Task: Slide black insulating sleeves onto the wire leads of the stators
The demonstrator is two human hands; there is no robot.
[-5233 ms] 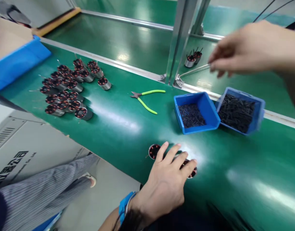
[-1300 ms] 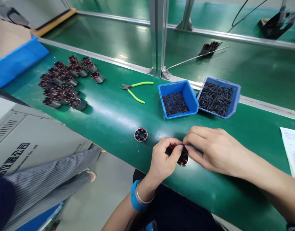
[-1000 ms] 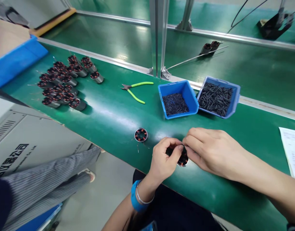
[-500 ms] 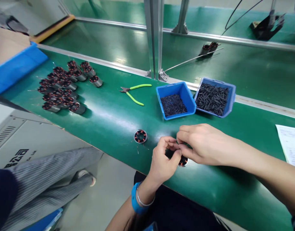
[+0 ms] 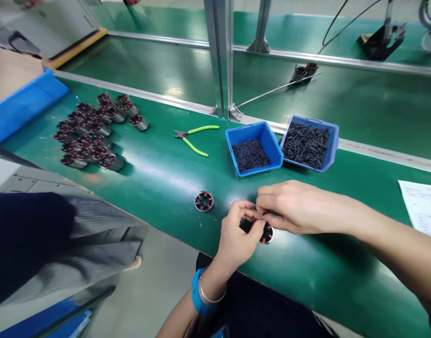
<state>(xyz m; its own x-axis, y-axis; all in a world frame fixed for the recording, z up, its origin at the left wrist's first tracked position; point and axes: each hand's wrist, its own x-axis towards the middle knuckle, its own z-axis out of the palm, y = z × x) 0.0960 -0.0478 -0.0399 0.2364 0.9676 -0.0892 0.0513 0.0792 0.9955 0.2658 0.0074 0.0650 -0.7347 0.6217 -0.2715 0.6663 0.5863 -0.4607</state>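
Bench (image 5: 159, 178), green, carries everything. Far left of the hands: stator cluster (image 5: 88, 136). Beyond the hands: two blue bins (image 5: 253, 150) of dark sleeves, green cutters (image 5: 194, 136) to their left. A spare stator (image 5: 204, 201) sits just left of the left hand. Left hand (image 5: 236, 237) and right hand (image 5: 292, 209) meet over the stator (image 5: 266, 233) on the bench edge, both pinching at its top; what the fingertips grip is too small to tell. The stator looks small, stiff, fairly light; its copper leads look thin and fragile, so hold it by the metal shell. Versus half a second ago: the hands are hardly shifted, and a bystander's dark sleeve (image 5: 25, 239) now fills the lower left.
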